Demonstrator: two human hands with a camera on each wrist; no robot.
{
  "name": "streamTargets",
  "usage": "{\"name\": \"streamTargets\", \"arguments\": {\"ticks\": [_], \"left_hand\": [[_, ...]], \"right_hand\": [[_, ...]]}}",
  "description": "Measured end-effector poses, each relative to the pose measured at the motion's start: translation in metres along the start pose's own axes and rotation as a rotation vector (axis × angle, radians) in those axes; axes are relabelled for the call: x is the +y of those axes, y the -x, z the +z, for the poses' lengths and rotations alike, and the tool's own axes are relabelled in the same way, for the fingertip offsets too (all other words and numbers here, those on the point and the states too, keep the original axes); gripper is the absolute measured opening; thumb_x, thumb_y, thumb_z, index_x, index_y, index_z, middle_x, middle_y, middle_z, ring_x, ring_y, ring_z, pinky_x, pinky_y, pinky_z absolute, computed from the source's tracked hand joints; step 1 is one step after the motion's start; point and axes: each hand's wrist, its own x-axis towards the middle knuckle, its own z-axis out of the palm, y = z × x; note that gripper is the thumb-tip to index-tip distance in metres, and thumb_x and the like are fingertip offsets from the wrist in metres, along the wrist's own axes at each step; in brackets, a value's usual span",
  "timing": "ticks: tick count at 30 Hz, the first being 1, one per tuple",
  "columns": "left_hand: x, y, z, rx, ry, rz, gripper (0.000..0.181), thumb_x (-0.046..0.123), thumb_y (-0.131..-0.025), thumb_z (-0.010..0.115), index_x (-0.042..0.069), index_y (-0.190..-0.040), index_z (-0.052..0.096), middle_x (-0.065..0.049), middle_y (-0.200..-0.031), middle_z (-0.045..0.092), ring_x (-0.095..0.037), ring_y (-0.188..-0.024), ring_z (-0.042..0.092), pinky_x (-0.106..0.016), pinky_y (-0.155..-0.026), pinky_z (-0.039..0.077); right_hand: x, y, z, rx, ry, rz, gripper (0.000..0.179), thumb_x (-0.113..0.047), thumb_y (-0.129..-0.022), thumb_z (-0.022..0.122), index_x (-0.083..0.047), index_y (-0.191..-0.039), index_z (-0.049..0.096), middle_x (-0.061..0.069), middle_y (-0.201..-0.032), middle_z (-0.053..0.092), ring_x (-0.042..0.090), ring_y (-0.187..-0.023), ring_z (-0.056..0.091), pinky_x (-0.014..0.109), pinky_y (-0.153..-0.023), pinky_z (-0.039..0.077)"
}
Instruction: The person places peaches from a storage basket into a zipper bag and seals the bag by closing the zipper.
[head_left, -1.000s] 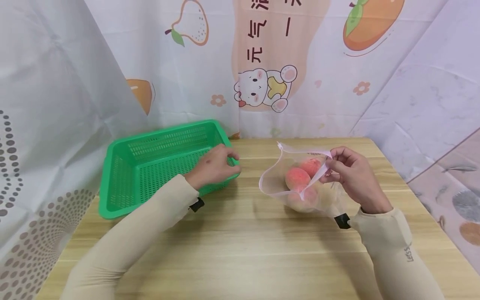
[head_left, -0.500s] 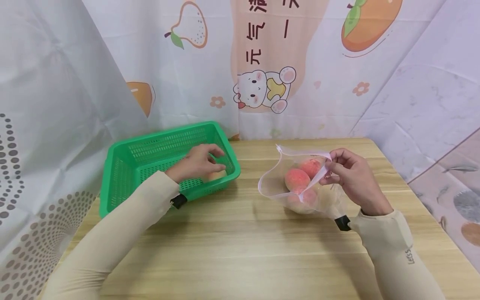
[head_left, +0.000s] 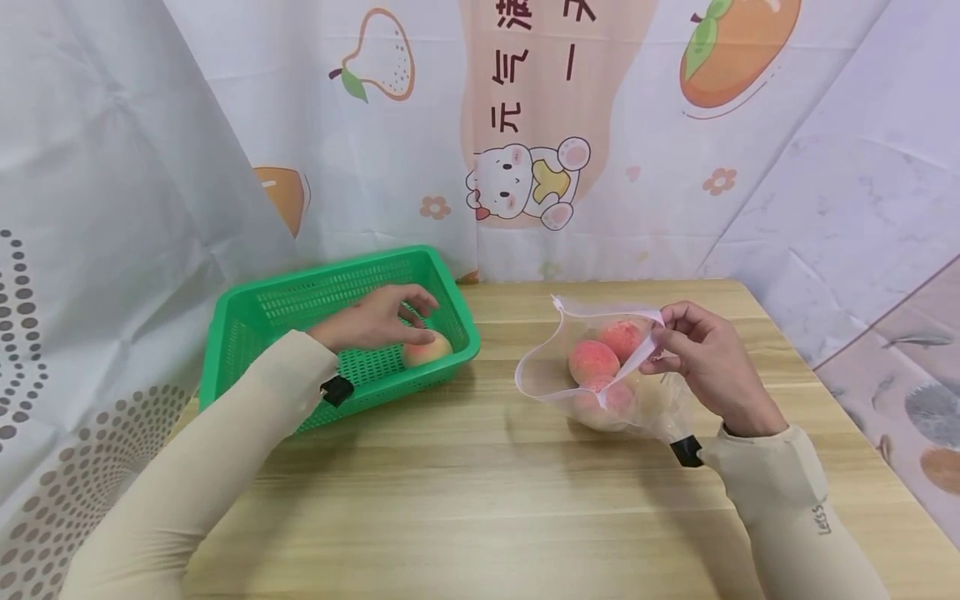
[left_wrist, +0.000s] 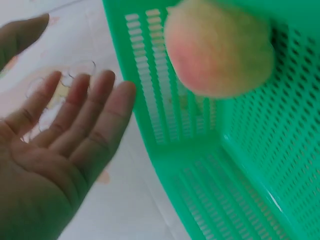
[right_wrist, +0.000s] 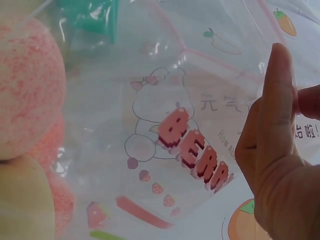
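A peach (head_left: 426,350) lies at the right end of the green basket (head_left: 462,337). Over the basket is my left hand (head_left: 382,317), its fingers spread and relaxed; the left wrist view shows a gap between it and the peach (left_wrist: 217,50). On the right, a clear zip bag (head_left: 543,367) stands with its mouth open. Several pink peaches (head_left: 594,362) are inside, partly stacked on each other. My right hand (head_left: 712,362) pinches the bag's rim between thumb and fingers. In the right wrist view, the bag's clear wall with red lettering (right_wrist: 192,150) spreads beside my right hand (right_wrist: 280,145).
Both containers stand on a wooden table (head_left: 465,500). A printed curtain (head_left: 360,175) hangs close behind the basket and the table's back edge. Another patterned cloth (head_left: 885,333) borders the right side.
My left hand has moved left from the basket's right rim to above its inside. The peach in the basket has come into view beneath it. My right hand keeps its hold on the bag.
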Motion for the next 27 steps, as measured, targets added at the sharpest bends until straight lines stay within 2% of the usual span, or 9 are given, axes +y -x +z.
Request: {"name": "streamTargets", "arguments": {"ticks": [4,9,15,19,23,27], "left_hand": [[-0.011,-0.002,-0.008,-0.049,0.002,0.034,0.052,0.016,-0.089,0.077,0.002,-0.134,0.055,-0.014,-0.131,0.058,-0.035,-0.119,0.059,-0.047,-0.096,0.051],[-0.03,-0.006,-0.014,-0.135,0.057,0.075,0.054,0.01,-0.089,0.076,0.0,-0.136,0.052,-0.016,-0.139,0.053,-0.038,-0.128,0.052,-0.047,-0.098,0.051],[-0.046,-0.013,-0.015,-0.186,0.06,0.1,0.059,0.009,-0.087,0.076,-0.001,-0.138,0.049,-0.019,-0.142,0.05,-0.045,-0.13,0.047,-0.048,-0.097,0.051],[-0.052,-0.019,-0.014,-0.193,0.053,0.099,0.061,0.008,-0.086,0.077,0.0,-0.139,0.049,-0.019,-0.143,0.049,-0.046,-0.13,0.047,-0.05,-0.099,0.05],[-0.06,-0.024,-0.012,-0.216,0.073,0.083,0.063,0.007,-0.087,0.076,-0.002,-0.141,0.046,-0.024,-0.144,0.045,-0.048,-0.13,0.046,-0.053,-0.1,0.048],[-0.072,-0.029,-0.012,-0.239,0.107,0.041,0.067,0.008,-0.087,0.077,-0.004,-0.144,0.042,-0.028,-0.146,0.041,-0.049,-0.13,0.045,-0.053,-0.101,0.047]], "right_hand": [[0.0,0.0,-0.001,-0.004,0.002,-0.003,0.013,0.009,-0.098,0.054,-0.002,-0.096,0.06,0.005,-0.082,0.055,0.015,-0.069,0.064,0.033,-0.062,0.06],[0.0,0.002,-0.002,-0.012,0.006,0.001,0.012,0.008,-0.098,0.054,-0.002,-0.097,0.06,0.005,-0.083,0.056,0.015,-0.07,0.064,0.033,-0.063,0.06],[0.0,0.004,-0.003,-0.016,0.021,0.006,0.011,0.008,-0.098,0.053,0.0,-0.098,0.059,0.006,-0.083,0.056,0.016,-0.07,0.064,0.033,-0.063,0.06],[0.0,0.005,-0.003,-0.013,0.034,0.009,0.01,0.009,-0.098,0.053,0.001,-0.098,0.059,0.006,-0.084,0.056,0.016,-0.07,0.064,0.033,-0.063,0.06],[0.0,0.007,-0.004,-0.01,0.04,0.006,0.012,0.01,-0.098,0.052,0.0,-0.098,0.06,0.005,-0.083,0.056,0.016,-0.07,0.064,0.033,-0.063,0.06],[0.0,0.008,-0.004,-0.012,0.038,-0.004,0.013,0.009,-0.098,0.053,-0.001,-0.097,0.06,0.005,-0.083,0.056,0.015,-0.071,0.064,0.033,-0.063,0.061]]}}
